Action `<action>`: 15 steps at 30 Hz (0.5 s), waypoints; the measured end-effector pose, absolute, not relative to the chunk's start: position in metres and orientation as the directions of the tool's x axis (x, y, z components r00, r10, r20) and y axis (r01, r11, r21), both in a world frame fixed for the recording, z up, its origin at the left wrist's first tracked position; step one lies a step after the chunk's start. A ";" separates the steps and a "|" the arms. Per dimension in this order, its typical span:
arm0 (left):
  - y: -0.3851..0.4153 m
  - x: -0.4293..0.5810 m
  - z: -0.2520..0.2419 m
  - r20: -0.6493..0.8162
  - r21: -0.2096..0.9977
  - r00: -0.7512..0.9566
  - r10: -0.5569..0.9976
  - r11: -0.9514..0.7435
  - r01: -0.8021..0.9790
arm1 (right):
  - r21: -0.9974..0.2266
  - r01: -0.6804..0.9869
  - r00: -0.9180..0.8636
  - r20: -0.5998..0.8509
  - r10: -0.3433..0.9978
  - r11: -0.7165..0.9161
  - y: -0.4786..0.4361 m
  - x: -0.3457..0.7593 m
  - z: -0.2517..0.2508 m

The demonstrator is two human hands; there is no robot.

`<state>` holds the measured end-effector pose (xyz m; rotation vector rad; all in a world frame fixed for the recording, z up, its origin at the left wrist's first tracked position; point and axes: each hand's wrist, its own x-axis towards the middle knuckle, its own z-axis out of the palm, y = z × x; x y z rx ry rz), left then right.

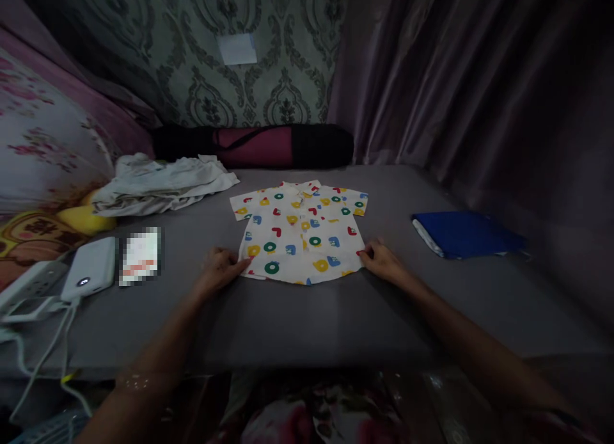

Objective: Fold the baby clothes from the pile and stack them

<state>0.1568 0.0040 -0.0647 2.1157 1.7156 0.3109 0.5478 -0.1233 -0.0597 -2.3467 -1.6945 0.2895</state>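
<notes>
A small white short-sleeved shirt lies spread flat on the grey surface, front up, its collar pointing away from me. Red, green, blue and yellow shapes are printed all over it. At its lower left corner, my left hand pinches the hem between thumb and fingers. My right hand grips the opposite lower corner the same way. Both sleeves lie stretched out to the sides.
A blue folded cloth lies to the right. Crumpled pale clothes are at back left, before a black and maroon long bag. A white power bank, power strip with cables and a blurred-out item sit left.
</notes>
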 end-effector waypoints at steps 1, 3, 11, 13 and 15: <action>0.001 0.159 -0.061 -0.106 0.487 0.213 0.971 -0.136 0.863 | -0.339 0.881 0.331 -0.060 0.942 -0.332 -0.122 0.547 -0.058; -0.003 0.163 -0.056 -0.152 0.589 0.175 0.973 -0.053 0.806 | -0.390 0.831 0.385 -0.114 0.916 -0.397 -0.120 0.547 -0.055; -0.006 0.168 -0.055 -0.135 0.841 0.137 0.981 0.041 0.539 | -0.335 0.824 0.424 -0.170 0.890 -0.457 -0.116 0.553 -0.060; -0.005 0.167 -0.057 -0.090 0.827 0.180 0.980 -0.027 0.561 | -0.342 0.853 0.378 -0.117 0.918 -0.395 -0.117 0.553 -0.060; -0.004 0.165 -0.058 -0.064 0.819 0.213 0.975 -0.070 0.569 | -0.372 0.864 0.333 -0.086 0.939 -0.340 -0.118 0.553 -0.060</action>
